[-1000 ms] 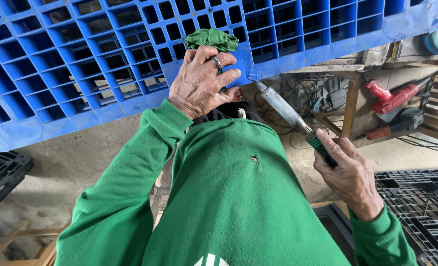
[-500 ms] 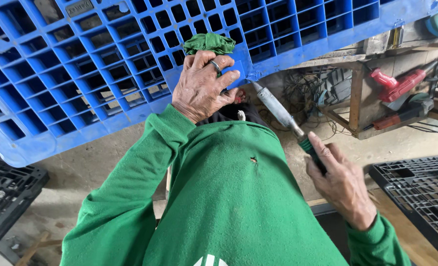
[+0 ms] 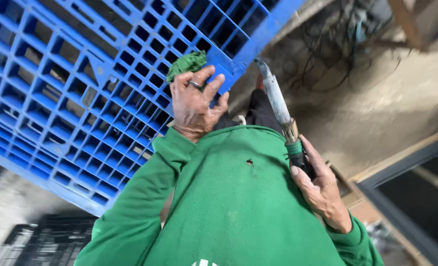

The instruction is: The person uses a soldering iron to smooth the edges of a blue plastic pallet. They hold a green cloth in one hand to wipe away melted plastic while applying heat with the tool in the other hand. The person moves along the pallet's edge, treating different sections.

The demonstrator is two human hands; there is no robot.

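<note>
Green rag (bunched), blue pallet, hot-air tool

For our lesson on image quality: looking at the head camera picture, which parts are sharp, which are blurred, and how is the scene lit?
Head view: the left hand on the blue plastic grid pallet and the green sweatshirt are fairly sharp; the dark pallet on the floor and the tangled cables are smeared by motion blur; light is soft and even, with no strong glare; the frame is tilted.
</note>
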